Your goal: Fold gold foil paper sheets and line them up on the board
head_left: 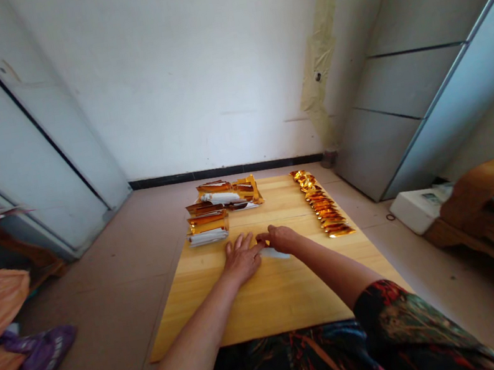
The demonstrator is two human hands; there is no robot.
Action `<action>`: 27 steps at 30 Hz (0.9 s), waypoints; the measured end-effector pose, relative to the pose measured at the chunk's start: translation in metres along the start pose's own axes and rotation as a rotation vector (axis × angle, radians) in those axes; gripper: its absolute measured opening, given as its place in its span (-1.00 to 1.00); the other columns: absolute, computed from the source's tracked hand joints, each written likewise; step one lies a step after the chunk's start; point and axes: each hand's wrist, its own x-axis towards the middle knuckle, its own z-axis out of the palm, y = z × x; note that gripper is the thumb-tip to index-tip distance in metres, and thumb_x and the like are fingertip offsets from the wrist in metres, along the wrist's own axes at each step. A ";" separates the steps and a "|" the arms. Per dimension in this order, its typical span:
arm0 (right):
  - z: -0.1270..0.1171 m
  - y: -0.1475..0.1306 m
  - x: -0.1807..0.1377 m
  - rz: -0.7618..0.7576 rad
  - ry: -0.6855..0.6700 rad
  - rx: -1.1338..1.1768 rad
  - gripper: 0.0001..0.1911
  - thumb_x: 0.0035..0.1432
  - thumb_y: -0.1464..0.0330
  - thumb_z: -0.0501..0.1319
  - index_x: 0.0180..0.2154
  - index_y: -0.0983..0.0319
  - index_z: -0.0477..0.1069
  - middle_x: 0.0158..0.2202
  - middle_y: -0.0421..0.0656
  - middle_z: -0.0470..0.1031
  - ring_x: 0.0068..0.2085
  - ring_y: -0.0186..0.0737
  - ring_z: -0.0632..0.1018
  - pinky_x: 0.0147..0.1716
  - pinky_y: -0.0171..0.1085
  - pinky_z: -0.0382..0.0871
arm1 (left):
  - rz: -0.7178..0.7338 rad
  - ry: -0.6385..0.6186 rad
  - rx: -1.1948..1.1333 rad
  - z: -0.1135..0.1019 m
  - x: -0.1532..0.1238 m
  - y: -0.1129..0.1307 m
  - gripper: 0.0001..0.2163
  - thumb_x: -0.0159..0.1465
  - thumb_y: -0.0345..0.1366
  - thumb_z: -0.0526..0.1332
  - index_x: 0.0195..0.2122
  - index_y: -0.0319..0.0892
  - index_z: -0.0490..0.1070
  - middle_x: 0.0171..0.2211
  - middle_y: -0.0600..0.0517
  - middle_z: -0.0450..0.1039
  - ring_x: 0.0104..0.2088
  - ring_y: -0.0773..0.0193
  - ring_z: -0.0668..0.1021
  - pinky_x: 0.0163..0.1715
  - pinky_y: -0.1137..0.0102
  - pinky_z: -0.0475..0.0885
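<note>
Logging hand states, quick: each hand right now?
Left hand: open, fingers spread on the wooden table.
Right hand: fingers bent at a white-and-gold wrapper; grip unclear.

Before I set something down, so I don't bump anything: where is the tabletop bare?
Bare tabletop shows between the gold-and-white wrapper piles and the gold foil packet row, and between the forearms at the near edge. Crowded: those two groups, and the middle, where left hand and right hand meet at a white strip.

Soft light, sides stretched pretty hard
Gold packets (326,209) glint along the desk's (267,308) right edge; hands (242,261) look kinda mushy.
</note>
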 end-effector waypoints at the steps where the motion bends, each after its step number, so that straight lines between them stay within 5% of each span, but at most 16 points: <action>1: -0.001 0.001 0.001 -0.001 0.001 0.013 -0.62 0.23 0.35 0.07 0.07 -0.01 0.34 -0.19 -0.07 0.43 -0.28 -0.21 0.54 -0.35 -0.34 0.32 | -0.001 -0.006 -0.004 -0.001 0.001 0.000 -0.55 0.25 -0.25 0.05 0.17 0.28 0.17 0.31 0.02 -0.01 0.29 -0.04 0.04 0.13 -0.16 -0.02; 6: 0.006 0.020 -0.004 0.032 0.094 0.295 -0.45 0.07 0.53 0.13 0.13 0.16 0.29 -0.24 -0.13 0.51 -0.26 -0.27 0.52 -0.27 -0.36 0.34 | -0.012 -0.054 -0.038 -0.005 0.008 -0.002 -0.57 0.23 -0.18 0.08 0.14 0.30 0.21 0.29 0.05 0.03 0.27 -0.04 0.08 0.11 -0.10 0.06; 9: 0.018 0.037 -0.021 -0.061 0.201 0.424 -0.56 0.02 0.60 0.10 -0.07 0.19 0.48 -0.26 -0.16 0.52 -0.23 -0.30 0.51 -0.21 -0.36 0.33 | -0.015 -0.051 -0.052 -0.005 0.010 -0.003 -0.60 0.23 -0.15 0.09 0.11 0.28 0.26 0.29 0.06 0.04 0.25 -0.04 0.11 0.11 -0.07 0.07; 12: 0.026 0.046 -0.040 -0.218 0.297 0.362 -0.69 0.06 0.58 0.10 -0.27 0.19 0.55 -0.22 -0.13 0.53 -0.18 -0.28 0.48 -0.13 -0.30 0.30 | -0.017 -0.045 -0.046 -0.006 0.009 -0.002 -0.59 0.22 -0.18 0.09 0.11 0.27 0.26 0.29 0.07 0.03 0.25 -0.05 0.10 0.10 -0.07 0.08; 15: 0.027 0.045 -0.055 -0.267 0.335 0.250 -0.71 0.14 0.55 0.08 -0.22 0.21 0.53 -0.17 -0.09 0.52 -0.22 -0.29 0.46 -0.15 -0.29 0.27 | 0.014 -0.001 0.003 -0.007 0.007 0.003 -0.59 0.21 -0.25 0.09 0.10 0.23 0.28 0.30 0.07 0.02 0.26 -0.06 0.08 0.11 -0.11 0.04; 21: 0.029 0.043 -0.070 -0.229 0.370 0.088 -0.73 0.27 0.42 0.04 -0.10 0.17 0.46 -0.16 -0.09 0.51 -0.21 -0.25 0.41 -0.20 -0.30 0.22 | 0.268 0.080 0.096 -0.011 0.013 0.015 -0.66 0.25 -0.43 -0.01 -0.01 -0.05 0.38 0.09 -0.04 0.34 0.15 0.11 0.27 0.16 0.05 0.06; 27: 0.034 0.052 -0.075 -0.207 0.365 0.082 -0.71 0.28 0.39 0.03 -0.06 0.13 0.44 -0.07 -0.10 0.50 -0.12 -0.25 0.42 -0.16 -0.27 0.19 | 0.301 0.021 0.106 -0.014 0.021 0.020 -0.72 0.25 -0.44 -0.02 -0.13 -0.18 0.43 -0.11 -0.12 0.46 -0.08 0.14 0.45 0.02 0.22 0.27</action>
